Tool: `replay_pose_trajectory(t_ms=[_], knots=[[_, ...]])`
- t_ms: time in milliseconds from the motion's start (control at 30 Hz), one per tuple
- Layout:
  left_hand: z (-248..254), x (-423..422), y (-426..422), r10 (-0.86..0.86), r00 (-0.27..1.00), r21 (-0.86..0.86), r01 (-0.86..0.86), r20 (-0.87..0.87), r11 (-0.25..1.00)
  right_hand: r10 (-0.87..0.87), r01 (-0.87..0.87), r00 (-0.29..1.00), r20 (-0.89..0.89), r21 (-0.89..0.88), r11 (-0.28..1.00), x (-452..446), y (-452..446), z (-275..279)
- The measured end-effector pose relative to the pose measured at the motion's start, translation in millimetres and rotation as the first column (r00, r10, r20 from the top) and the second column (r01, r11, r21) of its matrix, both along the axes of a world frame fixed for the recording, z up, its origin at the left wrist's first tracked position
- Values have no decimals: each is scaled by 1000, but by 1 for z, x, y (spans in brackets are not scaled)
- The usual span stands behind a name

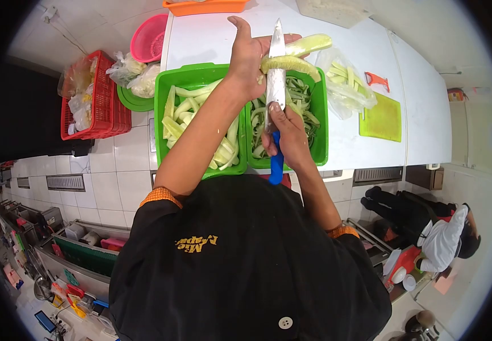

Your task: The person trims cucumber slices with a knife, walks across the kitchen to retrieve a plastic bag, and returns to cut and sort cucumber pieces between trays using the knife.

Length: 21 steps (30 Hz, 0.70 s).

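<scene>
In the head view, my left hand [247, 59] has its thumb raised, its palm turned up and its fingers supporting a pale peeled cucumber piece [314, 44]. My right hand [289, 133] is closed around a knife [277, 88], its fingers on the blue handle and the lower blade. The blade points away from me and crosses beside my left palm. A curved strip of cucumber [300, 64] lies across the blade. Below my hands are two green bins: the left bin [159, 116] contains long pale cucumber pieces [180, 122], the right bin [322, 136] darker green strips and trimmings [308, 122].
On the white table [371, 148] lie a plastic bag of cucumber pieces [345, 79], an orange peeler [377, 81] and a yellow-green cutting board [380, 118]. A pink basket [150, 38] and a red crate [101, 102] stand left. A person [442, 238] is at the lower right.
</scene>
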<state>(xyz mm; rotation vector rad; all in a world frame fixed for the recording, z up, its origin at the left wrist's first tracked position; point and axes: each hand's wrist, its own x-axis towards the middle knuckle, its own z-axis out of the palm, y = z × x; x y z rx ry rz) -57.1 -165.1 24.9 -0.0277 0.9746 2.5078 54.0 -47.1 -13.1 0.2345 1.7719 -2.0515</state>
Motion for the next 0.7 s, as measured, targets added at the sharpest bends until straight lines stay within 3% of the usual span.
replay_pose_trajectory(t_ms=[167, 267, 367, 467, 567, 600, 700], knots=[[-23, -4, 14, -41, 998, -7, 42, 39, 999, 36, -37, 999, 8, 226, 973, 7, 17, 0], [-33, -4, 19, -24, 993, 29, 21, 115, 999, -19, 25, 1000, -25, 268, 963, 10, 14, -5], [-42, -2, 16, -65, 989, 153, 44, 131, 987, -13, -7, 996, 86, 224, 975, 11, 18, -4], [-65, 2, 5, -154, 976, 410, 79, 154, 909, 170, -185, 979, 115, 132, 974, 11, 37, -15], [-82, 7, -2, -57, 987, 417, -12, 153, 909, 267, -259, 928, 260, -66, 964, 25, 50, -8], [-89, 4, -4, -57, 982, 492, -41, 182, 870, 275, -219, 923, 269, -222, 950, 28, 57, -11], [-108, 5, -8, 88, 996, 147, -92, 35, 985, 246, -215, 950, 192, -167, 962, 35, 74, -3]])
